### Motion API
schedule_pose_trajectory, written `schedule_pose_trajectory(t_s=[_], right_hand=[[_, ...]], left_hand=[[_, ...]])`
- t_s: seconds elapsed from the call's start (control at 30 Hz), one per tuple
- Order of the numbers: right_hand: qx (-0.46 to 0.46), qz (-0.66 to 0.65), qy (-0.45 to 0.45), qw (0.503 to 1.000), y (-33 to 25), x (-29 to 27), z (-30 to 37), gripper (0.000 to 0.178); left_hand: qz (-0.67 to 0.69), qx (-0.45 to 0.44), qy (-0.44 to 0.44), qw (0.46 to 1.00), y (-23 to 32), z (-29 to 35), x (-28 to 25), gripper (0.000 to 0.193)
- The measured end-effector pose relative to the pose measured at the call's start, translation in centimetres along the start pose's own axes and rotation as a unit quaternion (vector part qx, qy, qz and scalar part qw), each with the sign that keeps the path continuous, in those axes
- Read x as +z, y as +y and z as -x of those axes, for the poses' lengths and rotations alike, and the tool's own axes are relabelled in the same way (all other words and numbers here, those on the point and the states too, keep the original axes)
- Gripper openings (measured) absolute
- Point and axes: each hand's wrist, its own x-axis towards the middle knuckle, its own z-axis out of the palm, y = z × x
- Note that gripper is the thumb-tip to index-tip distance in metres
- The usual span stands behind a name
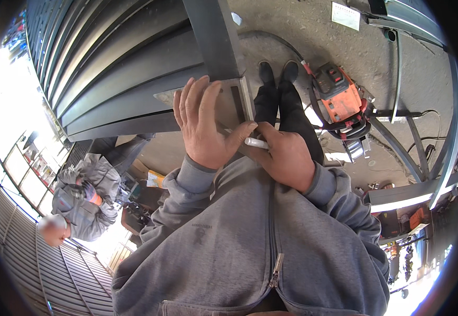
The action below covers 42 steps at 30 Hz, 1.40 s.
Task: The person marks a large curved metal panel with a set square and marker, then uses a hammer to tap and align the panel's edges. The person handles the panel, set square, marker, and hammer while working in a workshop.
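Flat metal plate [225, 108] with a thicker right-hand edge, probably a fitter's square, lies at the near right corner of the dark slatted metal panel [129, 68], by the end of its broad frame bar [213, 37]. Left hand [201, 126] spreads over the plate, fingers extended and pointing far, thumb reaching right; wide, not closed around anything. How hard it presses: cannot tell. Right hand [291, 158], just beside the near right end of the plate, is closed around a white marker [255, 142]; one end sticks out left, the writing tip is not visible. Handling estimate: plate stiff, fairly light, smooth enough to skid on the painted metal; best steadied with flat fingers on its face and the thumb at the thick edge. Marker light, rigid, likely slick; best pinched low on the barrel. Panel judged heavy and rigid, its coating scratchable; hold by the frame bar, not the thinner slats.
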Motion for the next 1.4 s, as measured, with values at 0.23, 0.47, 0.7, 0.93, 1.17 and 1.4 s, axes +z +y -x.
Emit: schedule_pose_trajectory(t_s=[0.23,0.47,0.7,0.93,1.17,1.4], right_hand=[[0.015,-0.012,-0.045,0.999,-0.2,-0.6,-0.7,0.036],[0.03,-0.009,-0.068,0.997,-0.2,-0.8,-1.0,0.037],[0.043,-0.033,-0.077,0.996,-0.8,-4.1,-0.8,0.045],[0.016,-0.101,-0.069,0.992,-0.4,-7.9,-1.9,0.035],[-0.148,0.066,-0.161,0.974,-2.8,-10.5,-2.4,0.04],[-0.22,0.08,-0.142,0.962,-3.9,-12.3,-2.7,0.043]], left_hand=[[0.013,-0.044,0.032,0.998,0.2,0.5,1.0,0.104],[0.022,-0.058,0.031,0.998,0.9,0.7,1.3,0.107],[0.025,-0.092,0.001,0.995,1.8,0.9,0.6,0.107],[0.051,-0.116,-0.031,0.991,3.0,0.9,-1.0,0.104],[0.13,0.033,0.002,0.991,5.4,0.5,-3.7,0.075],[0.199,0.049,-0.099,0.974,5.7,-1.1,-6.0,0.048]])
